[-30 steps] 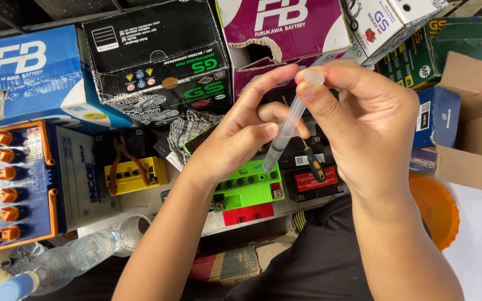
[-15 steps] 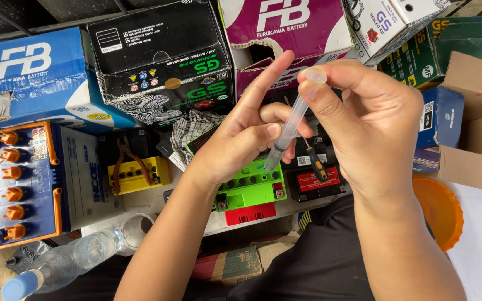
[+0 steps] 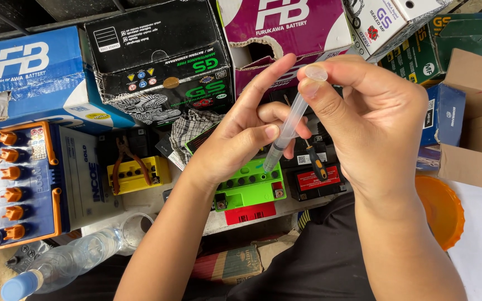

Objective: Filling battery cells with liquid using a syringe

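A clear plastic syringe (image 3: 289, 127) slants down over a small battery with a bright green top (image 3: 250, 188), its tip just above the row of filler holes. My left hand (image 3: 239, 139) pinches the syringe barrel between thumb and fingers. My right hand (image 3: 370, 114) grips the upper end, thumb on the plunger head. Both hands hover above the green battery, which sits on a low bench in front of me.
A red-labelled black battery (image 3: 313, 179) with a screwdriver on it lies right of the green one. A yellow-topped battery with pliers (image 3: 131, 170) and a large white battery with orange caps (image 3: 23, 184) stand left. Cardboard battery boxes (image 3: 163, 56) line the back. A water bottle (image 3: 62, 265) and an orange lid (image 3: 442, 209) lie near.
The plunger head sits a little lower on the syringe than a second ago. Both hands keep nearly the same place above the green battery.
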